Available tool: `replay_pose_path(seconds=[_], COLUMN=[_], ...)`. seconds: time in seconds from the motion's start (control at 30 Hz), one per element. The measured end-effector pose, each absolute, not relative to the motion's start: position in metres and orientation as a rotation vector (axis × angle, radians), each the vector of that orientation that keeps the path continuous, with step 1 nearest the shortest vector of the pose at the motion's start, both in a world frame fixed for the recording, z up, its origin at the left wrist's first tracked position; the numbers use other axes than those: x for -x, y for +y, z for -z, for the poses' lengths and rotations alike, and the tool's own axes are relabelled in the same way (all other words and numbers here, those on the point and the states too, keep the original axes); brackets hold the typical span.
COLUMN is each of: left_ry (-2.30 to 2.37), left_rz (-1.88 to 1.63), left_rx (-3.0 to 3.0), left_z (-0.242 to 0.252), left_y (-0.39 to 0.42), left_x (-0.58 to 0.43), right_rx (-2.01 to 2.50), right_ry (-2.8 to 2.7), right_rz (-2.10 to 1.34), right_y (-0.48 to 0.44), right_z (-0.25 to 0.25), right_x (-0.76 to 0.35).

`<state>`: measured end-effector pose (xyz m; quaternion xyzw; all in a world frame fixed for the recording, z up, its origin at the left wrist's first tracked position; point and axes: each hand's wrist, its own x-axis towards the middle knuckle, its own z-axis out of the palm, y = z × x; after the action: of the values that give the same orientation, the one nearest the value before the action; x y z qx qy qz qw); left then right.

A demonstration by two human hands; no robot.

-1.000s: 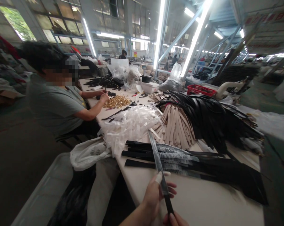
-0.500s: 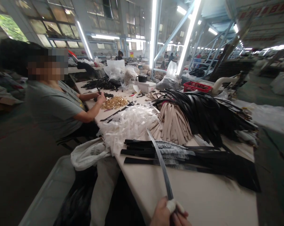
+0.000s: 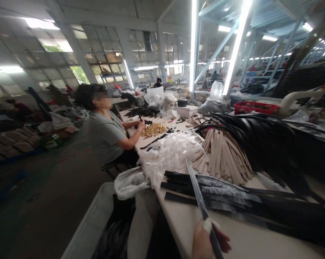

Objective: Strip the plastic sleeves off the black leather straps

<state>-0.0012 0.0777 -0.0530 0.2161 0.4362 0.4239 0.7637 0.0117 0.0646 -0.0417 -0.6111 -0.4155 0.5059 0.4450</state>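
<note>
My left hand (image 3: 205, 241) is at the bottom edge, closed around a long black strap (image 3: 196, 187) in a clear sleeve. A white-taped thumb presses on top of it. The strap rises away from the hand over the white table (image 3: 178, 219), its far end above a flat row of black sleeved straps (image 3: 213, 187). My right hand is out of the picture.
Piles on the table: white plastic sleeves (image 3: 170, 151), tan straps (image 3: 221, 154), black straps (image 3: 262, 140), gold buckles (image 3: 154, 130). A seated person (image 3: 107, 135) in a grey shirt works at the left side. A red basket (image 3: 255, 107) stands at the back; a grey bin (image 3: 89, 223) sits on the floor.
The view has swung left and up. My right hand has dropped out of the picture, and my left hand has slid down the strap towards its near end.
</note>
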Motion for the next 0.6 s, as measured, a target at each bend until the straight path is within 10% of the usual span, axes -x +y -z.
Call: replay_pose_path(seconds=[0.6], left_ry=[0.884], left_rz=[-0.732], left_rx=[-0.546], left_z=[0.004], left_y=[0.088], left_x=[0.01], right_rx=[1.571], right_ry=[-0.858], right_rz=[-1.491], right_y=[-0.01], right_z=[0.05], right_x=[-0.059])
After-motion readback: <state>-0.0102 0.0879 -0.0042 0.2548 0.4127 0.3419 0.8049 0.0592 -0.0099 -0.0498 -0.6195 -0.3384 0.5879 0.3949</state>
